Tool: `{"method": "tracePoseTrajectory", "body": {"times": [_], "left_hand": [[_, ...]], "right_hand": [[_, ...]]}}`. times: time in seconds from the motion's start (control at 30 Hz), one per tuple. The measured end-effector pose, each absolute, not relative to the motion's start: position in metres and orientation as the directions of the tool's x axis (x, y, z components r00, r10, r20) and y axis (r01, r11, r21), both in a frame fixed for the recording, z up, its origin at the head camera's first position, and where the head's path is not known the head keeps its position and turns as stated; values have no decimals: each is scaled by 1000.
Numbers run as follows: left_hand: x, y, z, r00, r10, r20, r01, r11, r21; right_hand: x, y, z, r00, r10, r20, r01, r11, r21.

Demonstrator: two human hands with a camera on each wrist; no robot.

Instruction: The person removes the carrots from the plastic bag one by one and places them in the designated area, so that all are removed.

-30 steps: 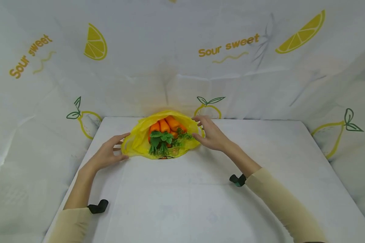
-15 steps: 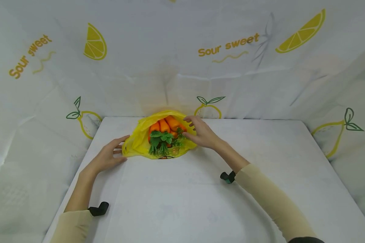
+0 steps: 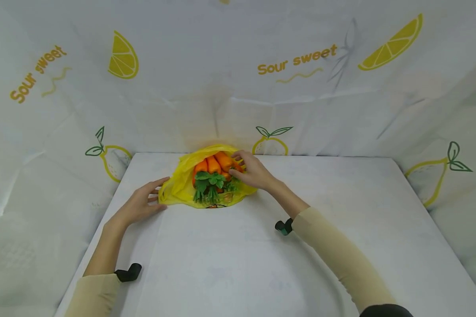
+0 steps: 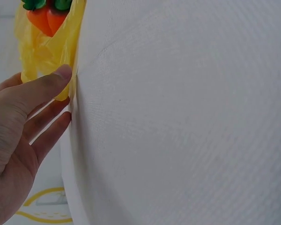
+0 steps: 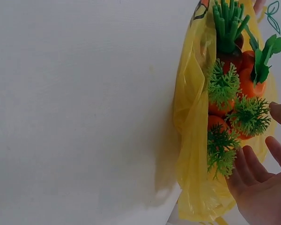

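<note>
Head view: a yellow bag (image 3: pixel 184 176) lies on the white table (image 3: pixel 238 264) by its far edge, orange vegetables (image 3: pixel 213 164) inside; the left hand (image 3: pixel 143 202), fingers parted, is at its left end, the right hand (image 3: pixel 254 171), fingers apart, over its right side. Left wrist: thumb (image 4: pixel 47 84) against the bag's edge. Right wrist: spread fingers (image 5: pixel 255 166) beside feathery green tops (image 5: pixel 250 115)

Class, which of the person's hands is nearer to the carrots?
Right. The right hand is beside the carrots, over the yellow plastic bag; the left hand is farther, at the bag's left edge.
</note>
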State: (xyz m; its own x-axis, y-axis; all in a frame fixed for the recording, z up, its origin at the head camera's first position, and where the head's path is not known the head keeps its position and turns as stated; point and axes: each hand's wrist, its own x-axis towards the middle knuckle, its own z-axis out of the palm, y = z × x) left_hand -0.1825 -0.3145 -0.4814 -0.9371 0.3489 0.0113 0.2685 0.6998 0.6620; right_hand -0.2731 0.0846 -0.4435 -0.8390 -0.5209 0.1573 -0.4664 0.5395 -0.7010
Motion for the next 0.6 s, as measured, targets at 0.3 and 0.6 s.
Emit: {"method": "tracePoseTrajectory", "body": {"times": [0.3, 0.6], "left_hand": [[-182, -314, -483, -937, 348, 14, 271, 704, 657], [-182, -313, -482, -938, 348, 0, 266, 717, 645]], "right_hand": [[-280, 76, -446, -860, -500, 98, -405, 554, -727], [-282, 67, -450, -884, -456, 101, -384, 587, -713]]}}
